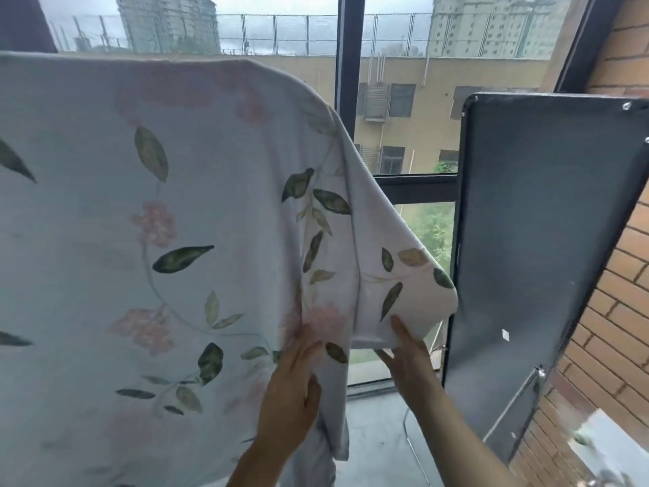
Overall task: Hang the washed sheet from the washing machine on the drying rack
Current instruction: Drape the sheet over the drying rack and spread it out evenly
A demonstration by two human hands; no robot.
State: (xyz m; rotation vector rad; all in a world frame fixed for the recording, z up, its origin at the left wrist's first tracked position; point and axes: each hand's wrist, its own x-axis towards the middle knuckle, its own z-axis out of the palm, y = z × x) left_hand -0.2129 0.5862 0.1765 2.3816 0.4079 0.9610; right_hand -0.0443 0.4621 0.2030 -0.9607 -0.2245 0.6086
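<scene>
The washed sheet, pale with green leaves and pink flowers, hangs draped from a straight top edge and fills the left and middle of the view. The rack bar under it is hidden by the cloth. My left hand lies on the sheet's right hanging fold, fingers curled into the fabric. My right hand pinches the sheet's lifted right corner, thumb on top and fingers underneath, holding that corner out toward the window.
A dark grey panel stands tilted at the right against a brick wall. Behind the sheet is a black window frame with buildings outside. A thin metal leg stands on the grey floor.
</scene>
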